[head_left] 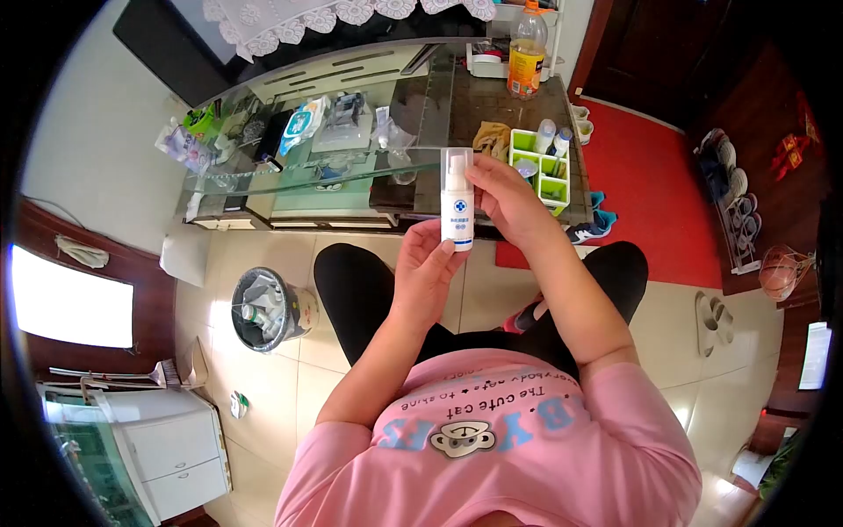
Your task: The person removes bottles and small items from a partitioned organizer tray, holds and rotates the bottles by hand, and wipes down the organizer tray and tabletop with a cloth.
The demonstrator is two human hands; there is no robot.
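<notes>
A small white pump bottle [457, 208] with a clear cap and a blue cross on its label is held upright in front of me. My left hand [426, 270] grips its lower end, thumb across the front near the blue stripe. Up at the clear cap, my right hand [504, 200] has its thumb and fingers closed on the side. Just right of the bottle, beyond my right hand, stands a green and white organizer [552, 186] with small bottles in it. A brown cloth [492, 140] lies behind the right hand.
A glass-topped cabinet [351, 189] spans the front, bearing a wipes pack [305, 124], a clear box [345, 123] and an orange drink bottle [527, 54]. A lined trash bin [261, 309] stands left of my knees. Shoes [594, 227] sit by the red mat [650, 193].
</notes>
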